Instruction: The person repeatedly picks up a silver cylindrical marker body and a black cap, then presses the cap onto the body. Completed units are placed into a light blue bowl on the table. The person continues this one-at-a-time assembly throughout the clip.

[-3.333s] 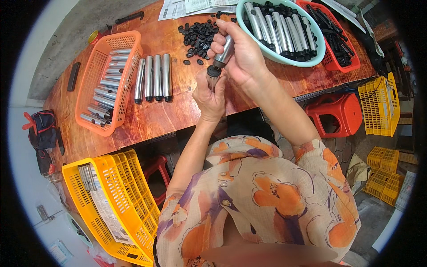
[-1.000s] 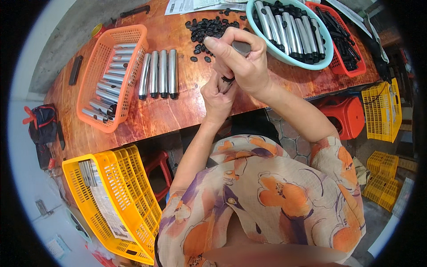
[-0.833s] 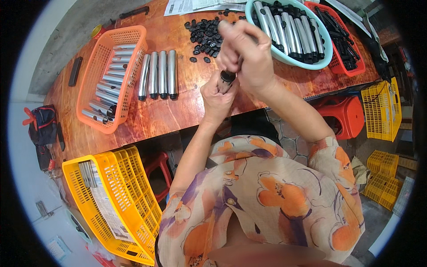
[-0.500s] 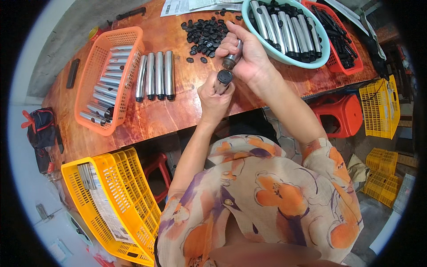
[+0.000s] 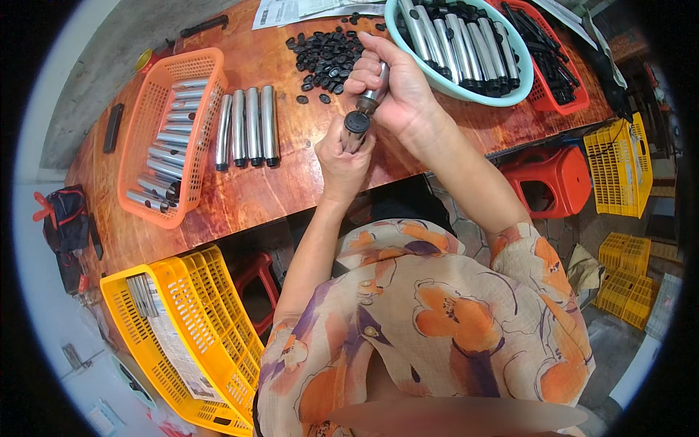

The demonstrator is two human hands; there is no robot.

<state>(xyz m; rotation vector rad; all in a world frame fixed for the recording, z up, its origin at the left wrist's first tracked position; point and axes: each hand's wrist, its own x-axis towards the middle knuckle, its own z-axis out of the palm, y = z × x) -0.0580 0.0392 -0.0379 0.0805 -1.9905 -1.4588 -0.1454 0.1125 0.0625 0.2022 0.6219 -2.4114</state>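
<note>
My left hand [image 5: 344, 166] is closed around a silver metal tube [image 5: 354, 141], held upright with a round black cap [image 5: 357, 122] at its top end. Just above that cap, my right hand [image 5: 393, 87] grips a short metal bar [image 5: 373, 96] with a darker, brownish lower end. The bar's end is at the cap's rim; whether they touch I cannot tell. Beyond my hands lies a loose heap of small black oval caps [image 5: 331, 62]. Several silver tubes with black ends [image 5: 253, 127] lie side by side to the left.
An orange basket [image 5: 211, 120] of tubes stands on the wooden table [image 5: 295, 182] at left. At the back right are a pale blue basin [image 5: 502, 100] of tubes and a red basket [image 5: 579, 102] of black parts. A yellow crate [image 5: 218, 320] stands below the near left edge.
The bar in my right hand has come down closer to the capped tube in my left. The whole view has shifted slightly; both grips stay the same.
</note>
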